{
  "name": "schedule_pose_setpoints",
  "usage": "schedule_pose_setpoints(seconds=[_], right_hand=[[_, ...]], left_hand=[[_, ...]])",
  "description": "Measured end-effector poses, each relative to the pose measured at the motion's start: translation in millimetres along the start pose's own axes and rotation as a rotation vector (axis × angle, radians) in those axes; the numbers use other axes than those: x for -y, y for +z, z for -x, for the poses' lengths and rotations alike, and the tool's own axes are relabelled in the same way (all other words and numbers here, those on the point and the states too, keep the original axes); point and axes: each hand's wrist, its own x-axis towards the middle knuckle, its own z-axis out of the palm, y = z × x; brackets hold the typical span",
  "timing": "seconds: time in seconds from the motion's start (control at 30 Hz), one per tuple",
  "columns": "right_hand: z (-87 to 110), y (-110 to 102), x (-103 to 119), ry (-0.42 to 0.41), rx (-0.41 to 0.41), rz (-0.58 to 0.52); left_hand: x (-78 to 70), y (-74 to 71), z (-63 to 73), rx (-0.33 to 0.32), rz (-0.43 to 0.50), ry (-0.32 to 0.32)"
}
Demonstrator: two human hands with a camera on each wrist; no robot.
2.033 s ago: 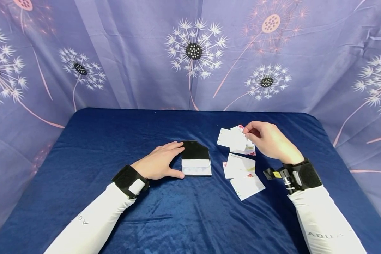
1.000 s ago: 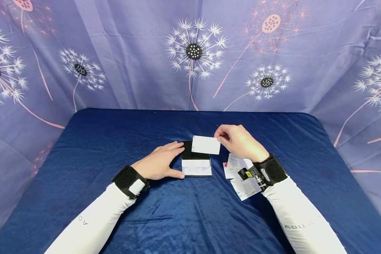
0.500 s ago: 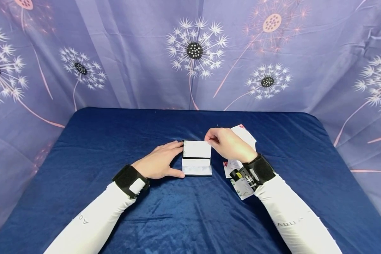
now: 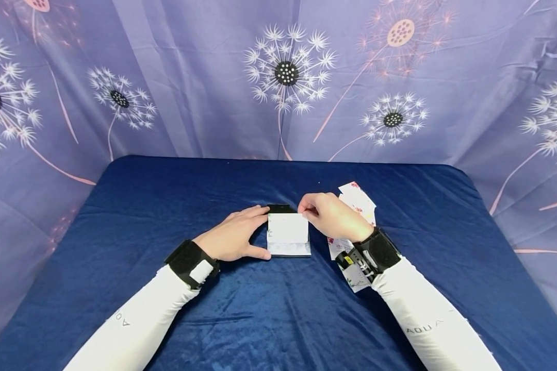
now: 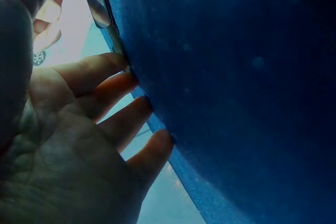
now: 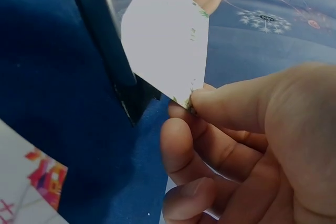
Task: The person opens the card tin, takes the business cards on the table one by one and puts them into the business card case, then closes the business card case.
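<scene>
A black card case with a shiny silver front [image 4: 290,249] lies with its lid back in the middle of the table. My right hand [image 4: 331,215] pinches a white business card [image 4: 288,226] by its upper right corner, and the card's lower edge is at the case's pocket. In the right wrist view the thumb [image 6: 228,106] presses on the corner of this card [image 6: 165,40], which has green leaf prints. My left hand [image 4: 232,236] rests flat with fingers spread, its fingertips and thumb at the case's left side. In the left wrist view the fingers [image 5: 123,121] are straight.
Several loose business cards [image 4: 358,201] with red floral prints lie right of the case, partly under the right hand and wrist. Another card [image 4: 355,277] sits below them. Dark blue cloth [image 4: 241,319] covers the table, and a dandelion-print curtain [image 4: 204,77] hangs behind.
The right hand has picked a card from the upper right pile, carried it left over the case and lowered it toward the pocket. The left hand has stayed in place.
</scene>
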Motion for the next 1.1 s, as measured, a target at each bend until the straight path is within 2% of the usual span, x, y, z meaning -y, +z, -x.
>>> schedule_pose_setpoints(seconds=[0.5,0.7,1.1], right_hand=[[9.0,8.3,-0.1,-0.078,0.065,0.033],[11.8,8.9,0.3,-0.071,0.088,0.032],[17.1,13.8,-6.1,-0.124,0.075,0.070]], left_hand=[[-0.8,-0.3,0.7,-0.012,-0.015,0.018],[0.2,0.8,-1.0,-0.006,-0.013,0.014],[0.2,0.7,-0.2,-0.016,-0.016,0.029]])
